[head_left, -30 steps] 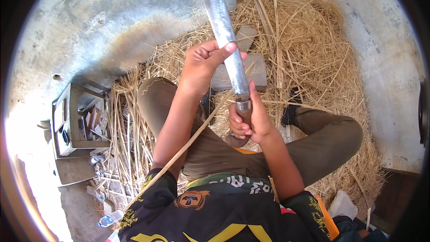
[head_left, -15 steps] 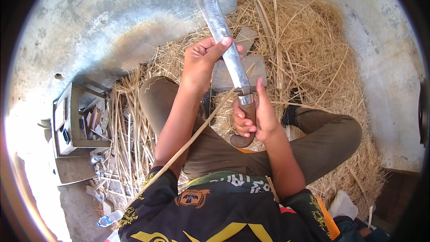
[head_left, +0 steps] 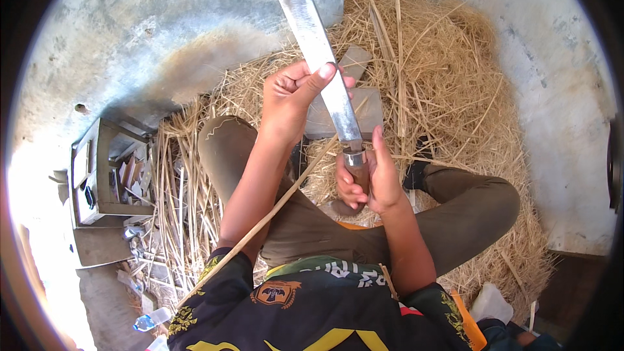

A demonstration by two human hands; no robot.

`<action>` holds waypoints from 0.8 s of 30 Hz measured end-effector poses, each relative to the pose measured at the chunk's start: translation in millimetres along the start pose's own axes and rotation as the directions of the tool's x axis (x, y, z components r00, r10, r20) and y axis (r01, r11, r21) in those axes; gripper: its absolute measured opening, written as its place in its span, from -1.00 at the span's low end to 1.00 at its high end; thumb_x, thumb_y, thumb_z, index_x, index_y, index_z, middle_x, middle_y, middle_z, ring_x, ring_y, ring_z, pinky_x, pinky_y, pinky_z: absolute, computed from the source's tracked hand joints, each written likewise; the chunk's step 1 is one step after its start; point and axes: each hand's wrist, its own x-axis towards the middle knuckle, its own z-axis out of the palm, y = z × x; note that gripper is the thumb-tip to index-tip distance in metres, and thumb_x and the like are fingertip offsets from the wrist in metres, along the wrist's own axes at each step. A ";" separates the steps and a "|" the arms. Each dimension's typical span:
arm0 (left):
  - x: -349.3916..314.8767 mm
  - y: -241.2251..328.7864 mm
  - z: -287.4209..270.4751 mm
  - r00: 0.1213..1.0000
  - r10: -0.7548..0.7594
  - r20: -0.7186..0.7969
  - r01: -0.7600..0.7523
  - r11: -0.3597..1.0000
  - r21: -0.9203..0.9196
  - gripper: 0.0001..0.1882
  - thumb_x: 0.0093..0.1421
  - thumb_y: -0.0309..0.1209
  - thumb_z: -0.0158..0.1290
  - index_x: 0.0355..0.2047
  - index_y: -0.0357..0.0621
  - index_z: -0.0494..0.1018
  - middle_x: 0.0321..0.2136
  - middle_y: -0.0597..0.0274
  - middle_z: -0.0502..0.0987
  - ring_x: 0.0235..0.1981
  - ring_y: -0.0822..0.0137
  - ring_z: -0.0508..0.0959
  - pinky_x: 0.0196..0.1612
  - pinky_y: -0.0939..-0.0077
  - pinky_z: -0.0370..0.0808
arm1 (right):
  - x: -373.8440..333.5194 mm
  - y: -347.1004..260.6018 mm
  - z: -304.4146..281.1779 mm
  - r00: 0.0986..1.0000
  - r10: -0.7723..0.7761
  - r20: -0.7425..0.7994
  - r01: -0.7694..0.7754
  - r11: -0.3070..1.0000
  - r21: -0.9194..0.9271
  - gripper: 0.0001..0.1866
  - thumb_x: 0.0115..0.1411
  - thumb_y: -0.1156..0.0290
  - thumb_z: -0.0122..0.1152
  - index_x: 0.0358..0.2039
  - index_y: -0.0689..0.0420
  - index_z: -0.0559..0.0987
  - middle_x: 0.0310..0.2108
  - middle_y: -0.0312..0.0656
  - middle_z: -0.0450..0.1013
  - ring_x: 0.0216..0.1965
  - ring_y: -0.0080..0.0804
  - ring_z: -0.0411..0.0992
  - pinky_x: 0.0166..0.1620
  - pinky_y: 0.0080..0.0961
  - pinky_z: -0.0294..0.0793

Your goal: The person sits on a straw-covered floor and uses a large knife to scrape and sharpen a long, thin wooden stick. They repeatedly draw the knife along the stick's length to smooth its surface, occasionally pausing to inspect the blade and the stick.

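Observation:
A machete [head_left: 312, 32] with a broad steel blade slants up and away in front of me, its tip near the top edge of the view. My left hand [head_left: 296, 94] pinches the middle of the blade, thumb on the near face and fingers behind it. Around the brown wooden handle [head_left: 358, 175], just below its metal collar, my right hand [head_left: 374, 179] is closed, with the thumb pointing up. A long thin bamboo strip [head_left: 273, 211] runs from below the blade across my left arm toward the lower left.
Bamboo shavings [head_left: 455, 65] cover the ground ahead and to the right. A grey stone block [head_left: 370, 114] lies beyond my hands. To the left stand a wooden frame box [head_left: 117, 208] of scraps, loose bamboo strips [head_left: 185, 188] and a plastic bottle [head_left: 153, 318]. Concrete walls [head_left: 156, 32] close in.
The machete's blade has turned slightly, so its face catches more light, and its tip has shifted up and left. Both hands keep their hold.

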 end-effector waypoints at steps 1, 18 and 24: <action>0.5 -1.3 -0.9 1.000 0.000 0.004 0.000 0.999 -0.037 -0.76 0.35 -0.34 0.13 -0.17 -0.33 0.57 -0.32 -0.01 0.68 -0.35 0.25 0.68 -0.18 0.34 0.63 | 1.4 2.3 0.7 0.996 -0.040 -0.078 0.034 0.996 -0.086 -0.07 0.28 -0.54 -0.60 -0.58 0.11 0.36 -0.78 -0.38 0.19 -0.83 -0.59 0.10 -0.68 -0.56 0.22; 0.8 2.7 -4.4 1.000 0.017 0.021 -0.015 0.994 -0.106 -0.80 0.31 -0.41 0.21 -0.18 -0.33 0.59 -0.33 0.05 0.69 -0.27 0.32 0.71 -0.17 0.44 0.65 | 1.1 7.2 -2.0 0.979 -0.125 -0.161 0.107 0.987 -0.120 0.04 0.21 -0.61 -0.67 -0.53 0.17 0.45 -0.75 -0.30 0.27 -0.76 -0.55 0.20 -0.61 -0.60 0.24; -1.1 9.4 -3.0 0.997 0.072 -0.013 -0.073 0.996 -0.046 -0.78 0.32 -0.41 0.19 -0.15 -0.37 0.58 -0.32 0.01 0.69 -0.29 0.28 0.71 -0.19 0.38 0.67 | 10.7 17.1 -2.8 0.853 -0.348 -0.390 0.222 0.917 -0.332 0.02 0.27 -0.55 -0.60 -0.40 0.21 0.53 -0.67 -0.29 0.35 -0.69 -0.57 0.25 -0.58 -0.63 0.26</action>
